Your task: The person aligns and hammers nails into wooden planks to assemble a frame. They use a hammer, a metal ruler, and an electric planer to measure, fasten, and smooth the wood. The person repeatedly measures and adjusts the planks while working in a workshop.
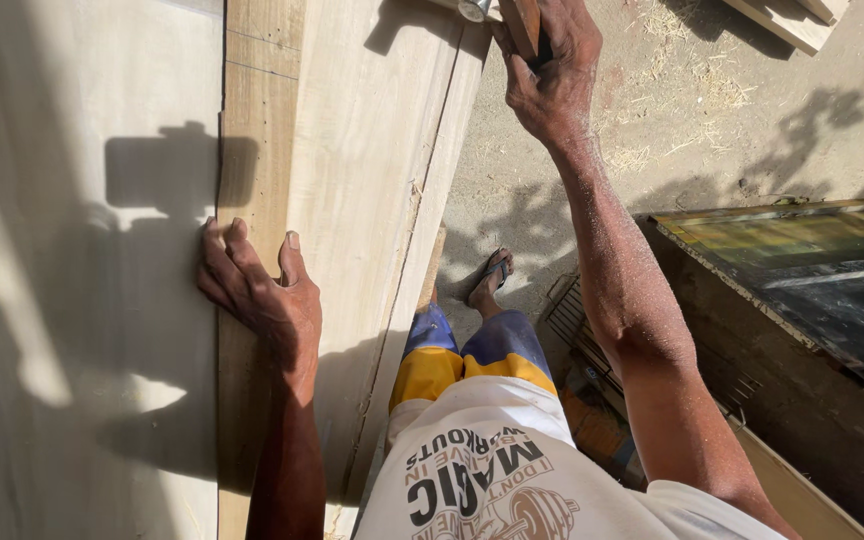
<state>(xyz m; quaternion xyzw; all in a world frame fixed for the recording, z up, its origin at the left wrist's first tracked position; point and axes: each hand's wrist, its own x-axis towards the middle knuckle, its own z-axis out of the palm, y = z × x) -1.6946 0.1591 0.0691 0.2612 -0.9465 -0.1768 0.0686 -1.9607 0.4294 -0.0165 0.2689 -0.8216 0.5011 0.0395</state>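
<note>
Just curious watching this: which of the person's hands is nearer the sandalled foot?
Left. The left hand lies flat on the plank beside the foot; the right hand is raised farther off.

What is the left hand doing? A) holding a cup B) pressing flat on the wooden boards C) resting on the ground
B: the left hand lies flat, fingers spread, on the wooden boards, while the right hand grips a wooden tool handle.

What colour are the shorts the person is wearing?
The shorts are blue above with yellow bands at the legs, clearest in the head view.
</note>
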